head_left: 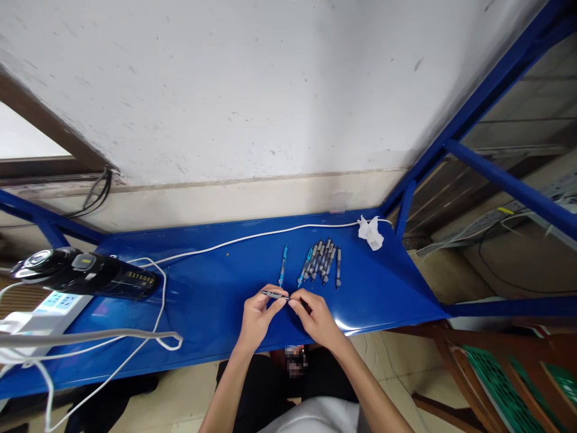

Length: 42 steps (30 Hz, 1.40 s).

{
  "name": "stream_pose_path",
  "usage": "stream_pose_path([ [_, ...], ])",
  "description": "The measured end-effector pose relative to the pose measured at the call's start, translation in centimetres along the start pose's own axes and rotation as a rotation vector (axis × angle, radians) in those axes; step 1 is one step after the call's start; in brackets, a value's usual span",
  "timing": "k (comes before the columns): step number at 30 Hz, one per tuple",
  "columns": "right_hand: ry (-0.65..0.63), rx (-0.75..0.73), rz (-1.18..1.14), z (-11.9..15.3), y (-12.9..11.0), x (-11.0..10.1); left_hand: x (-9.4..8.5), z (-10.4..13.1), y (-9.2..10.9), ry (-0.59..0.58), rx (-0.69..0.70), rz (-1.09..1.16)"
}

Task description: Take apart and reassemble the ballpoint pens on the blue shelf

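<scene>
Above the front part of the blue table, my left hand (262, 314) is closed around a dark grey pen (273, 294), which lies roughly level and points to the right. My right hand (311, 313) pinches the pen's right end between thumb and fingers. The two hands nearly meet at that end. Just beyond them a single blue pen (283, 264) rests on the table. To its right is a pile of several grey and blue pens (319, 260), with one grey pen (338, 268) lying slightly apart at the right side.
A black bottle (112, 276) stands at the left beside a white power strip (63, 307) with loose white cables (153, 334). One white cable (234, 240) runs along the back of the blue table (216, 325). Crumpled white tissue (371, 233) lies at the back right. Blue frame bars (469, 90) rise at the right.
</scene>
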State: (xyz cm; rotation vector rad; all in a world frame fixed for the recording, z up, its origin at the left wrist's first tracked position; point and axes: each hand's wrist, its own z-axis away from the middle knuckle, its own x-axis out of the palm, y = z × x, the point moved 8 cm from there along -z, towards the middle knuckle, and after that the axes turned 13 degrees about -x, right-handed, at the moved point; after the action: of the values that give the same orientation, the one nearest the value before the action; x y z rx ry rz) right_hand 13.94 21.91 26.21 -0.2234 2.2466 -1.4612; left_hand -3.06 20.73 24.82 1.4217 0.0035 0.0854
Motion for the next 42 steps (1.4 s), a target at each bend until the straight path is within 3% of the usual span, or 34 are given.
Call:
stream_pose_path([
  [13,-0.035,0.023,-0.012,0.0,0.3,0.3,0.2,0.1,0.2,-0.014,-0.001,-0.030],
  [18,0.023,0.063,-0.045,0.1,0.8,-0.1,0.1,0.0,-0.1,-0.011,-0.003,-0.035],
  [34,-0.026,-0.002,0.002,-0.2,0.1,0.2,0.2,0.0,-0.1,-0.030,-0.021,0.007],
  [42,0.034,-0.031,0.013,-0.3,-0.3,-0.1,-1.4,-0.1,-2.3,0.139,-0.125,0.141],
])
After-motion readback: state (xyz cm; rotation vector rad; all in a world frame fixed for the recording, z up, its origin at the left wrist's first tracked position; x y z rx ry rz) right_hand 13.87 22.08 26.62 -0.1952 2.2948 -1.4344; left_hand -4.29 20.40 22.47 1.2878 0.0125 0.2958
